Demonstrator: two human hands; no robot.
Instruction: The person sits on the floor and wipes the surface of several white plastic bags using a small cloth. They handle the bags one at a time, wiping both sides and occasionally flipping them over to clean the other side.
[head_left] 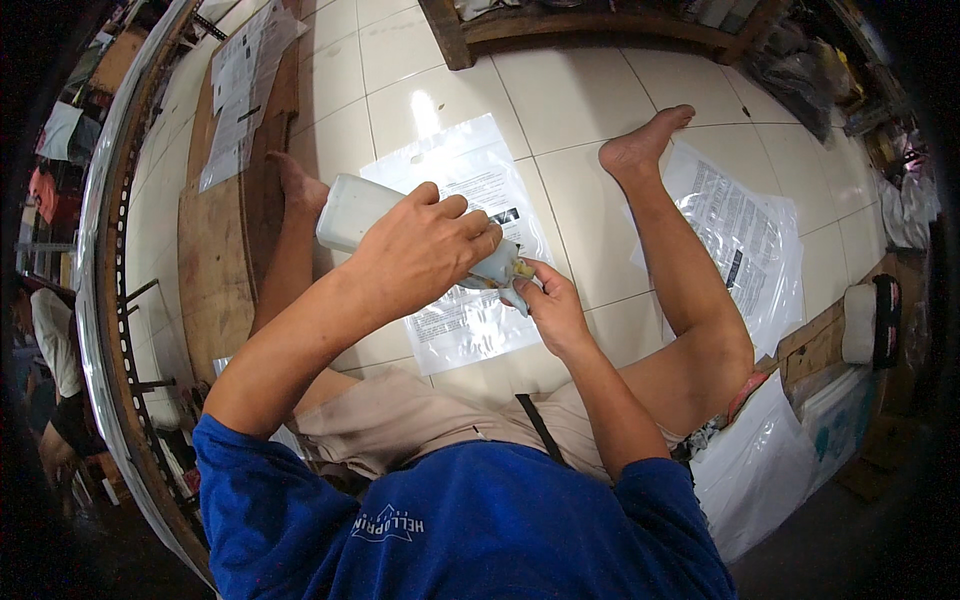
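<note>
A whitish translucent plastic bottle [352,212] lies tilted on its side in front of me, its narrower end pointing right and down. My left hand [428,236] is wrapped over its middle from above. Close to the bottle's narrow end, my right hand [556,312] pinches a small crumpled grey-blue cloth [517,297]. Something small and yellowish shows between the cloth and the bottle's end; I cannot make out what it is. Below both hands, a clear plastic bag [455,340] with printed black text lies flat on the tiled floor.
More printed plastic bags [715,215] lie beyond my right leg. A wooden board [215,270] with printed plastic sheets [240,95] stands left, beside a metal shelf frame [125,300]. A wooden bench [600,38] is ahead. A person [58,350] shows at far left.
</note>
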